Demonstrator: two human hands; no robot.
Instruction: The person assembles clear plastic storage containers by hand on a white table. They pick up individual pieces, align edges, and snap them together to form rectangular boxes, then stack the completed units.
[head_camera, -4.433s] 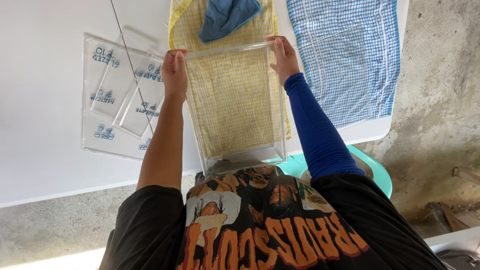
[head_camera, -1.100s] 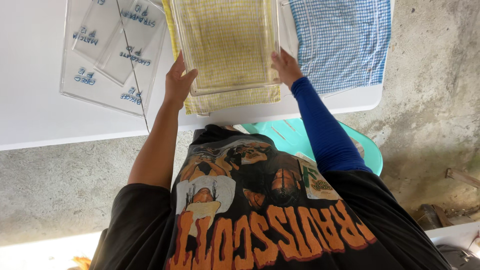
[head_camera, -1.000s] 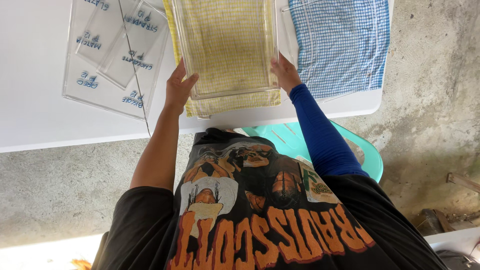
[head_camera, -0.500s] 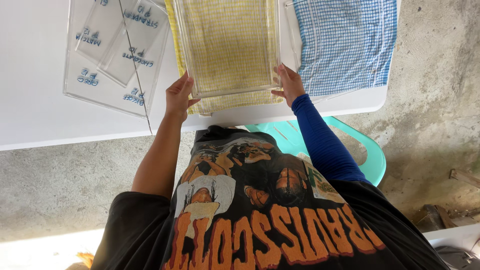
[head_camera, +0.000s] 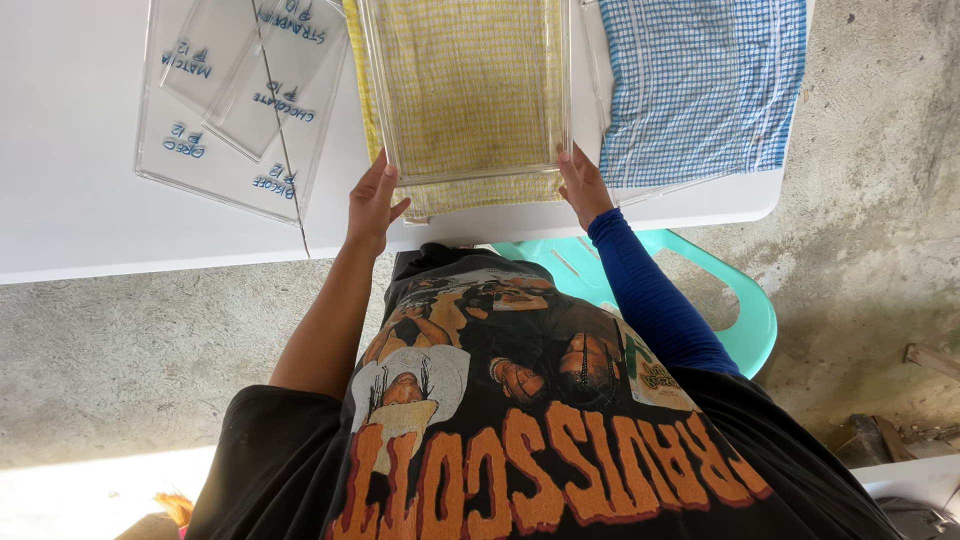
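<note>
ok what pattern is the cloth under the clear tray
Yellow and white check, on the cloth seen through the clear tray in the head view.

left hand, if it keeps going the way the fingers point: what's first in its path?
The left hand points up the table, fingertips at the near left corner of the clear plastic tray. Going straight on, it would likely meet that tray's left wall and the yellow checked cloth under it first; depth is unclear.
</note>
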